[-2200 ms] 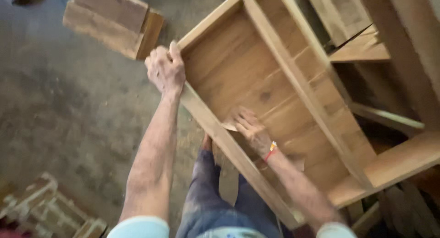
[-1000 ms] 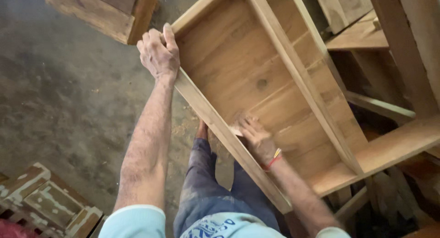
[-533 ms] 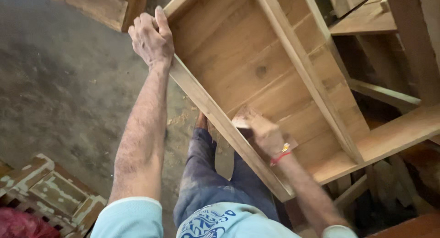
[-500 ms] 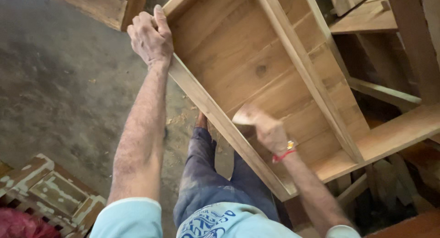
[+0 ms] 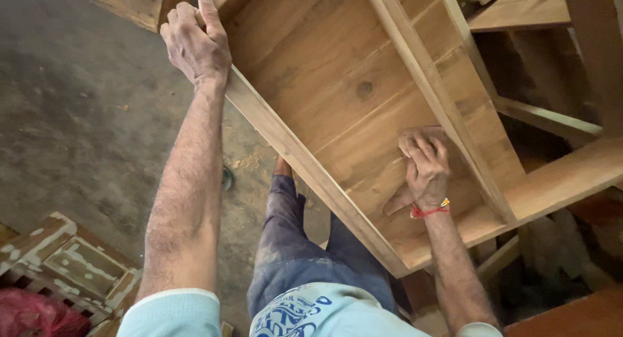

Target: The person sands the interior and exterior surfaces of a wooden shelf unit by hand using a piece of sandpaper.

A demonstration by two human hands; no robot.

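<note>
Here left hand (image 5: 195,42) grips wooden frame (image 5: 311,175); right hand (image 5: 425,168) presses sandpaper (image 5: 415,134).

Dusty concrete floor (image 5: 78,110) — paint-flecked wooden crate (image 5: 71,265), stacked timber frames (image 5: 551,123).

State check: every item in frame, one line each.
left hand: gripping the top corner rail of the wooden frame.
right hand: pressing a piece of sandpaper flat on the inner panel.
wooden frame: tilted, open side toward the camera, bare unfinished wood.
floor: dusty, sawdust scattered near the feet.
slatted wooden piece: lying on the floor, paint patchy.
</note>
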